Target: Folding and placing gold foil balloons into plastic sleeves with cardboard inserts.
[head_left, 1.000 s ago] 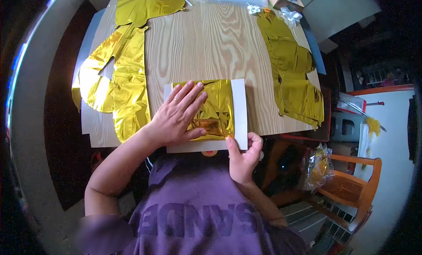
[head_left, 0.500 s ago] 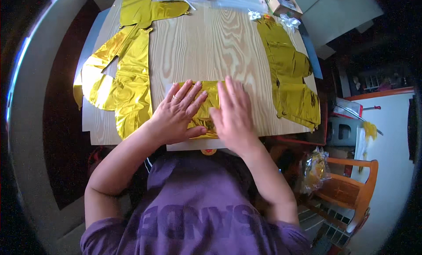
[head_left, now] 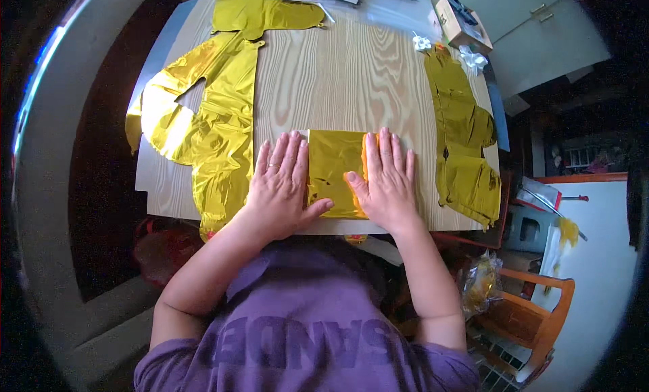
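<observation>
The left hand (head_left: 280,186) and the right hand (head_left: 391,189) lie flat, fingers straight and gripping nothing, at the two sides of the folded gold foil (head_left: 334,175), which is at the middle of the table's (head_left: 324,81) near edge. If one palm lifts unevenly, the foil could, I think, spring open. The far right box (head_left: 447,21) holds a black object (head_left: 463,12); the near right clear bag (head_left: 483,280) contains something yellow.

Left hand (head_left: 277,189): palm down, pretty flat, fingers (head_left: 291,158) pointing away from the body, thumb (head_left: 316,209) kicked out to the right
Right hand (head_left: 391,196): basically the mirror version, palm down, digits a bit fanned, thumb poking up and left
Gap: hands side by side, not touching
Left forearm (head_left: 215,270): angled inward, elbow bent out wide
Right forearm (head_left: 429,270): steeper, also leaning in
</observation>
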`<state>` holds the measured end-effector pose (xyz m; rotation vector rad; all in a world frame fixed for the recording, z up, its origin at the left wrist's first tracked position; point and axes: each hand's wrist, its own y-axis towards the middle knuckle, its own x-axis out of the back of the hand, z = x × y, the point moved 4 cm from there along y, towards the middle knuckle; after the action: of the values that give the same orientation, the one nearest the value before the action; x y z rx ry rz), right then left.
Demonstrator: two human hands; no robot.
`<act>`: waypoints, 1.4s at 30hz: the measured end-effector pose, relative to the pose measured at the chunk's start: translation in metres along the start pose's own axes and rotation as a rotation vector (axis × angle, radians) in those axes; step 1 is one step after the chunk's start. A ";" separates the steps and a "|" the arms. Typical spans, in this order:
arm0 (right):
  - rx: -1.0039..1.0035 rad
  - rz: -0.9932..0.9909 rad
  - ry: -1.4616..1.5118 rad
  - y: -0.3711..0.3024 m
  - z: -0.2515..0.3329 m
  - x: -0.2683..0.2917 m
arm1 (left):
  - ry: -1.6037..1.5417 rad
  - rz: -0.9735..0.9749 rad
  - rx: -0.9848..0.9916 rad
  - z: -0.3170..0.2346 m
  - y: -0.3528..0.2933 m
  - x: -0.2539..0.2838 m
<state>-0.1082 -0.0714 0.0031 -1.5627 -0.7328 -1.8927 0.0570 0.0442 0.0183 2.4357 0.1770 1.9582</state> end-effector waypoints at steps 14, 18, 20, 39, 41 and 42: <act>-0.023 -0.043 -0.013 -0.001 -0.003 0.003 | -0.004 -0.119 0.009 -0.014 0.028 -0.025; -0.006 -0.046 -0.024 0.000 -0.003 0.003 | 0.047 -0.094 0.088 -0.016 0.029 -0.018; 0.019 -0.078 0.002 -0.002 -0.005 -0.001 | -0.048 -0.155 -0.014 -0.041 0.043 -0.004; -0.066 -0.061 0.039 -0.002 -0.005 0.004 | 0.033 -0.085 0.062 -0.005 0.023 -0.017; -0.082 -0.038 0.060 -0.001 -0.008 0.006 | -0.194 -0.020 0.100 0.004 0.023 -0.010; -0.081 -0.034 0.108 0.000 -0.010 0.005 | -0.303 0.017 0.125 0.012 0.021 -0.007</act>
<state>-0.1153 -0.0789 0.0063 -1.4915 -0.6468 -2.0368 0.0690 0.0235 0.0107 2.7813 0.2820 1.5998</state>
